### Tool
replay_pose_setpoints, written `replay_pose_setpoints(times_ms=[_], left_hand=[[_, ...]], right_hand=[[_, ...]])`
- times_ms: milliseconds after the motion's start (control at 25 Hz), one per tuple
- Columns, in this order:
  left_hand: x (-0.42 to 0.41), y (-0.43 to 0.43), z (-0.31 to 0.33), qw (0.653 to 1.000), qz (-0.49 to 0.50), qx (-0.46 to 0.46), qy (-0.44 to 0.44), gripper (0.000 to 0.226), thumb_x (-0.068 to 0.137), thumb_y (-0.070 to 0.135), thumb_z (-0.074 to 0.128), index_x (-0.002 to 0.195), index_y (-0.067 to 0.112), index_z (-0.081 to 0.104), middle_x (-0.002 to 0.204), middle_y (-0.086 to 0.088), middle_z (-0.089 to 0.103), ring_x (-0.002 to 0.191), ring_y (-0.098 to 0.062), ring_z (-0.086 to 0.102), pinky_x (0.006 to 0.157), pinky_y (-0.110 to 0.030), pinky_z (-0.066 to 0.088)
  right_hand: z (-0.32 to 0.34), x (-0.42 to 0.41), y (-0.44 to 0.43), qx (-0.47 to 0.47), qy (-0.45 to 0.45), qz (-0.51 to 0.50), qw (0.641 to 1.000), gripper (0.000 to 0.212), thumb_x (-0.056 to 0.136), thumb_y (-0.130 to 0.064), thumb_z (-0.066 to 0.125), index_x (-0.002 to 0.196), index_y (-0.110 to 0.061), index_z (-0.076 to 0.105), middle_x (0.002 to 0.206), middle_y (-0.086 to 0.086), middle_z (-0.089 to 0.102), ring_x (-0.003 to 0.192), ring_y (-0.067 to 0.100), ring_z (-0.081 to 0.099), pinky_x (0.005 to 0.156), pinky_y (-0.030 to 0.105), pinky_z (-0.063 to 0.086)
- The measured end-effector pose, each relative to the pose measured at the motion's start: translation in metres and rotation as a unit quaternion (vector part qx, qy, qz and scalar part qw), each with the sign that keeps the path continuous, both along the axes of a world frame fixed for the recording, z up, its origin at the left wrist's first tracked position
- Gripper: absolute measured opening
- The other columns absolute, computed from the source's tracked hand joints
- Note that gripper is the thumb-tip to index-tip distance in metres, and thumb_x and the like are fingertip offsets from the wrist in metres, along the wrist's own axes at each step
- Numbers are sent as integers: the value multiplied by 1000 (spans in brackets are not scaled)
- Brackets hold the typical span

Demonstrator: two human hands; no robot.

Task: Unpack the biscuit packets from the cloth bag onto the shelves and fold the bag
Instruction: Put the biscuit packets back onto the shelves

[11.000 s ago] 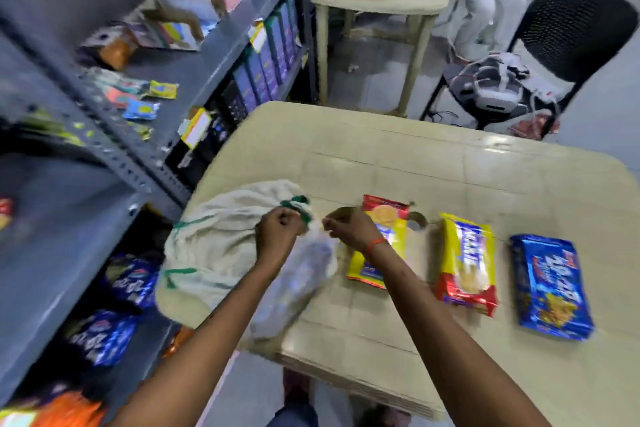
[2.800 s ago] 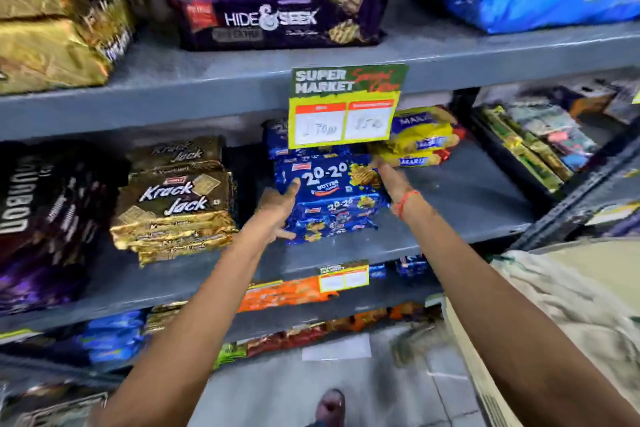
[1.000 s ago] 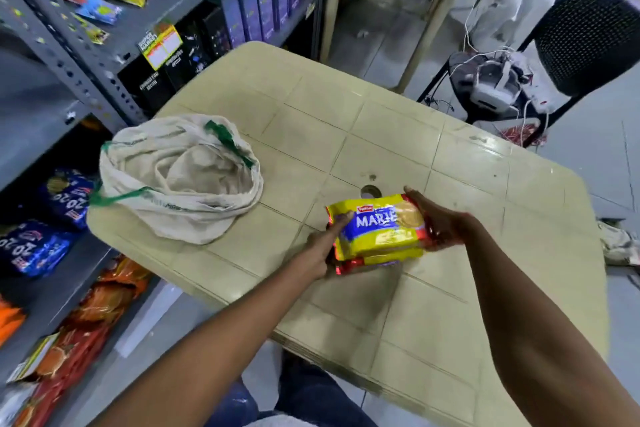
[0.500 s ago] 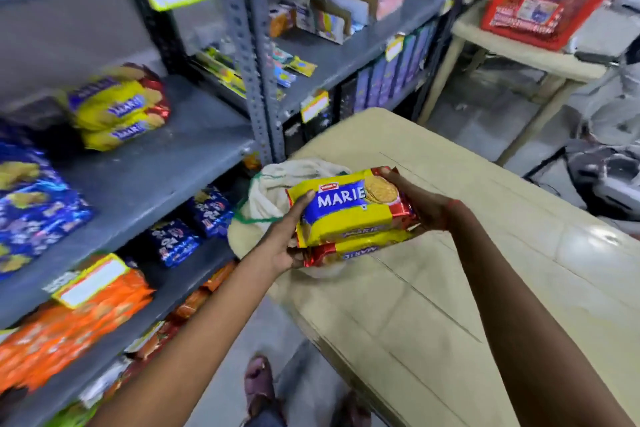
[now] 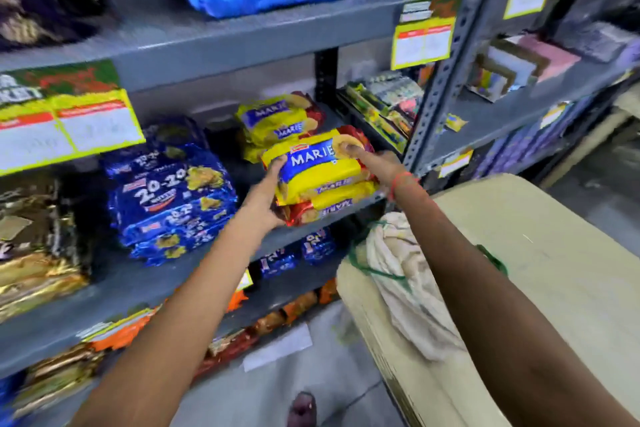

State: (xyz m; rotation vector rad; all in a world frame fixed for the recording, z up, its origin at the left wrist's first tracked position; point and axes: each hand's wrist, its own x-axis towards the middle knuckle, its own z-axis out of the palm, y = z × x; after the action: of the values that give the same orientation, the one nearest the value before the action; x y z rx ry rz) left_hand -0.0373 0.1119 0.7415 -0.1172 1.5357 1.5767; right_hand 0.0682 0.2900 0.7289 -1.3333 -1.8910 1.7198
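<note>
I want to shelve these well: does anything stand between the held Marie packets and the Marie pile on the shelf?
Nothing visible does. The Marie packets, held between left hand and right hand, sit just before the shelved Marie pile.

The yellow glossy plastic Marie biscuit packets (image 5: pixel 320 177) shine, as do the crinkled blue foil-like packets (image 5: pixel 169 198) beside them. The grey shelves (image 5: pixel 242 42) look like matt painted metal, with paper price cards (image 5: pixel 423 32). The off-white bag (image 5: pixel 405 274) is coarse cloth on a smooth cream table (image 5: pixel 554 253).

Stacked yellow Marie packets (image 5: pixel 320 177) sat mid-frame at the grey shelf (image 5: pixel 194 274); the crumpled cloth bag (image 5: pixel 405 274) lay lower right.
</note>
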Motion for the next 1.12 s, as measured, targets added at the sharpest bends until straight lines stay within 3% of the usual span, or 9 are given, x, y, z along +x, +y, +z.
replay_pose_setpoints(times_ms=[80, 200, 360, 560, 680, 800, 920, 1000, 1120], left_hand=[[-21, 9, 4, 1000, 17, -8, 3, 45, 82, 57, 56, 108, 20, 57, 80, -6, 68, 58, -23, 68, 52, -41, 56], [-39, 19, -4, 1000, 20, -20, -2, 45, 85, 54, 54, 116, 21, 54, 104, -9, 64, 69, -24, 63, 68, -48, 50], [-51, 25, -20, 998, 53, -31, 3, 66, 73, 62, 63, 122, 18, 54, 107, -9, 64, 87, -29, 63, 68, -46, 52], [-59, 33, -99, 993, 97, -69, -22, 123, 11, 88, 66, 117, 26, 58, 114, -6, 69, 96, -30, 68, 89, -50, 54], [12, 17, -63, 997, 50, -42, -36, 88, 55, 73, 69, 122, 17, 56, 120, -1, 63, 100, -16, 58, 90, -37, 53], [77, 23, -63, 996, -52, -56, -40, 59, 80, 43, 64, 127, 10, 51, 131, -11, 56, 86, -16, 50, 55, -25, 41], [121, 41, -65, 985, -153, -61, -53, 22, 85, 32, 61, 86, 11, 57, 75, -5, 61, 42, -12, 54, 33, -18, 40], [142, 52, -78, 973, -214, -72, -42, 23, 88, 29, 57, 69, 19, 48, 60, 3, 48, 44, -9, 44, 37, -15, 37], [162, 73, -97, 956, -276, -103, 5, 14, 86, 25, 60, 76, 15, 56, 78, -2, 53, 65, -13, 46, 51, -24, 44]], right_hand=[[-2, -32, 3, 11, -1, -9, 1000, 80, 33, -74, 70, 76, -7, 65, 59, 6, 72, 82, 31, 69, 87, 50, 55], [-22, -57, 9, 15, -3, -34, 999, 91, 32, -77, 67, 86, -4, 64, 89, 15, 72, 87, 31, 68, 86, 51, 55], [-24, -61, 3, 27, -5, -48, 998, 56, 63, -64, 70, 69, -10, 55, 80, 12, 64, 70, 25, 58, 69, 38, 47], [-17, -35, -11, 43, 12, -79, 996, 49, 80, -51, 63, 56, -17, 37, 59, 1, 38, 57, 18, 39, 60, 30, 33], [-16, 4, -19, 28, -14, -58, 998, 47, 82, -49, 62, 60, -17, 36, 66, 5, 36, 69, 21, 38, 67, 34, 32], [-9, 74, -26, 10, -71, -37, 997, 40, 82, -48, 61, 66, -14, 49, 71, 10, 49, 68, 23, 48, 60, 28, 38], [-8, 157, -32, -8, -99, -82, 992, 30, 86, -44, 58, 83, -14, 57, 91, 9, 59, 76, 20, 54, 61, 23, 38], [-17, 201, -37, -27, -88, -138, 986, 30, 86, -41, 61, 83, -11, 59, 95, 12, 61, 68, 18, 55, 59, 23, 39], [-47, 246, -51, -65, -73, -211, 973, 25, 86, -36, 62, 80, -12, 60, 93, 14, 60, 61, 19, 53, 58, 24, 40]])
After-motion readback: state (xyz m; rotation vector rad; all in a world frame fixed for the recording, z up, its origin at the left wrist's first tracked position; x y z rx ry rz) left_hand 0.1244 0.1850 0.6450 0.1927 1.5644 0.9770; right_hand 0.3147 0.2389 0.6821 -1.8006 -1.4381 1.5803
